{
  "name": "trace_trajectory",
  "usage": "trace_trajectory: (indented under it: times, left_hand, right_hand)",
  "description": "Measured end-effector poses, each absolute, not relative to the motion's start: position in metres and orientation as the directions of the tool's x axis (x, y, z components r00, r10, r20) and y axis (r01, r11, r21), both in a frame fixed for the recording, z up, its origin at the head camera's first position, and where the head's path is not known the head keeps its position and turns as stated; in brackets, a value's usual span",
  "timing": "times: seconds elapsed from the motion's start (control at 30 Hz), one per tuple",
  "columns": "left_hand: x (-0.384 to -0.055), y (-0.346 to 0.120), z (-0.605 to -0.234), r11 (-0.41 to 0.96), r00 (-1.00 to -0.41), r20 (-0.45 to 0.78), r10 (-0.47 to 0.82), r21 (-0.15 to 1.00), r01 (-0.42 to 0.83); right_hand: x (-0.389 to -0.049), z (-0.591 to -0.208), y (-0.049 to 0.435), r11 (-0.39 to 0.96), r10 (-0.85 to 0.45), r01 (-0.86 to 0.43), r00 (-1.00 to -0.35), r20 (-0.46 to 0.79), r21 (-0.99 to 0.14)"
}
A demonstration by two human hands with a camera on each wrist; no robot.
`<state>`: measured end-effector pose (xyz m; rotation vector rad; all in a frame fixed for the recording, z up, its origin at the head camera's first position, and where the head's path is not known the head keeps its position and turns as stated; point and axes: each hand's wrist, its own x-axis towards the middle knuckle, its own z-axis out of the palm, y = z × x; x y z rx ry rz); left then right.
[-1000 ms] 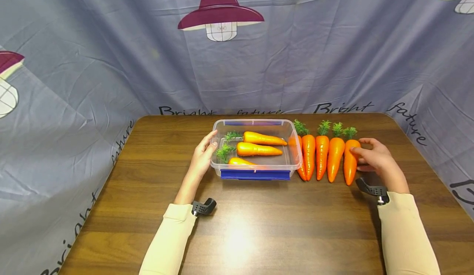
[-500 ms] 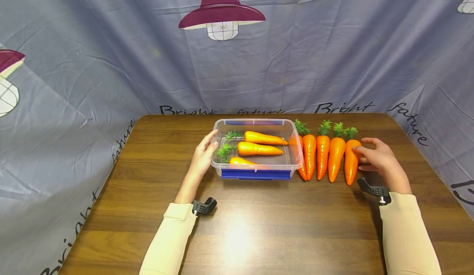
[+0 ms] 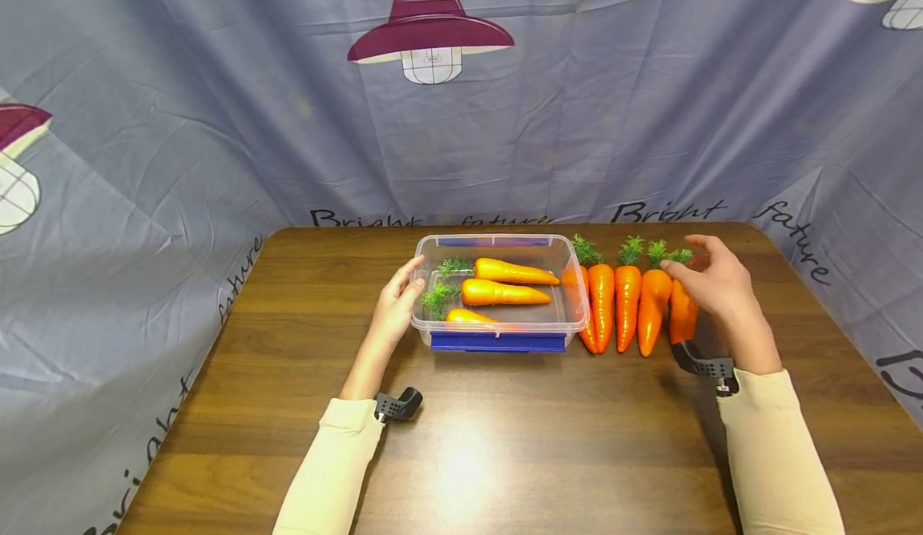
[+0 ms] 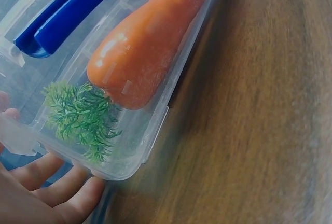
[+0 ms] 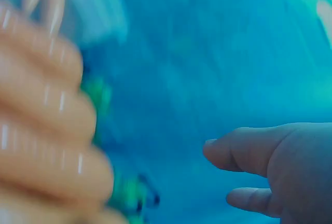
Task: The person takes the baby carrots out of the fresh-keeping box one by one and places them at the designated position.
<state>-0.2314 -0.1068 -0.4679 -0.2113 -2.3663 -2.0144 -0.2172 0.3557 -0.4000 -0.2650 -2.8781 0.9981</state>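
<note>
A clear plastic container [image 3: 548, 328] with blue latches holds three orange carrots [image 3: 505, 291] lying sideways, their green tops to the left. My left hand [image 3: 393, 303] rests its fingertips against the container's left end; in the left wrist view its spread fingers [image 4: 39, 172] touch the corner beside one carrot [image 4: 140, 53]. Right of the container, several carrots [image 3: 626, 303] lie in a row, tops away from me. Over the upper part of the rightmost carrot [image 3: 682, 315] is my right hand [image 3: 721, 279], thumb and fingers apart, nothing between them. The right wrist view is blurred.
A brown wooden table [image 3: 476, 439] carries everything. Behind it hangs a grey-blue curtain [image 3: 461, 158] printed with lamps and lettering. Black wrist mounts [image 3: 400, 404] sit at both sleeves; the right one covers the rightmost carrot's tip.
My right hand has moved from the rightmost carrot's right side forward and left, over its upper part and leafy top. The left hand, container and carrots have stayed in place.
</note>
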Motion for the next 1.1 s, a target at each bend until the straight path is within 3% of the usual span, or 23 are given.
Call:
trace_trajectory:
  times: [0.4,0.6,0.83,1.1]
  left_hand:
    - [-0.231,-0.107,-0.469,0.136,-0.989,0.117,0.086,0.982,0.128]
    - [-0.234,-0.110,-0.469,0.138,-0.989,0.116,0.090,0.982,0.127]
    - [-0.233,-0.112,-0.467,0.138,-0.989,0.115,0.090,0.982,0.126]
    - [-0.232,-0.109,-0.468,0.145,-0.990,0.105,0.096,0.982,0.119]
  right_hand:
    - [-0.224,-0.377,0.233,0.740,-0.132,-0.134,-0.990,0.052,-0.659]
    - [-0.227,-0.381,0.192,0.723,-0.167,-0.221,-0.975,0.145,-0.654]
    - [-0.235,-0.395,0.153,0.671,-0.383,-0.279,-0.924,0.000,-0.687]
    - [-0.243,-0.406,0.125,0.643,-0.485,-0.281,-0.869,-0.094,-0.713]
